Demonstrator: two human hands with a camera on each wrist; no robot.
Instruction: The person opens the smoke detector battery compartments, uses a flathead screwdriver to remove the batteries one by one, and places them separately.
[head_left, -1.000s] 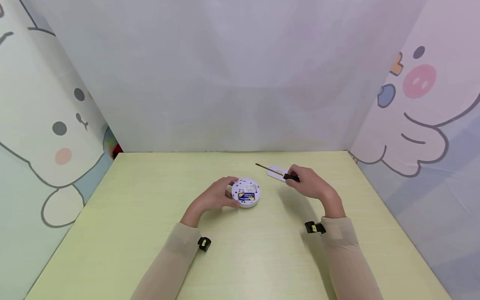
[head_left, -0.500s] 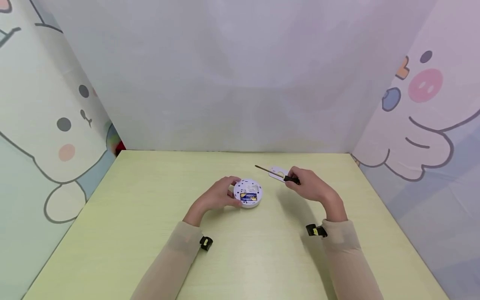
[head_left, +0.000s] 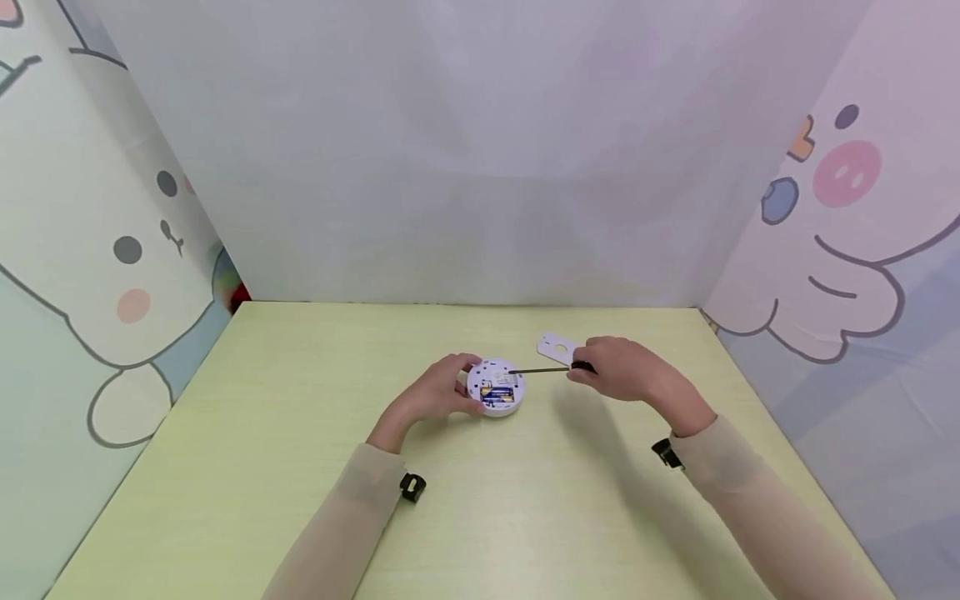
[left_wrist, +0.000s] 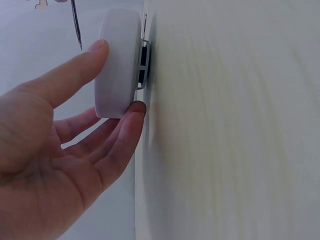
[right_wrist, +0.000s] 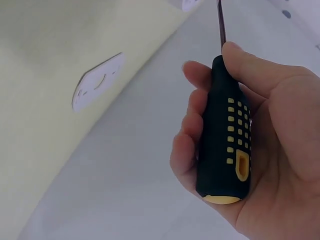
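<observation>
A round white smoke detector [head_left: 491, 373] lies back side up, its blue-and-gold batteries [head_left: 497, 395] uncovered. My left hand [head_left: 433, 390] grips it from the left, thumb on the near edge and fingers around the far side. In the left wrist view, the detector [left_wrist: 119, 65] is edge-on, a dark-slotted grille [left_wrist: 144, 65] protruding toward the table. My right hand [head_left: 621, 370] holds a screwdriver [head_left: 546, 370], its shaft pointing left. The tip overlaps the detector's back in the head view; the left wrist view shows it slightly apart. The black handle [right_wrist: 222, 140] with yellow squares lies within curled fingers.
A flat white mounting plate [head_left: 555, 347] with a central hole lies on the pale yellow table [head_left: 315, 350] beyond my right hand. A white curtain [head_left: 480, 233] hangs behind the table, with cartoon-printed cloths [head_left: 840, 250] at the sides.
The screwdriver's tip has swung down from beyond the detector to over its back, and my right forearm has shifted right. My left hand keeps its grip on the detector.
</observation>
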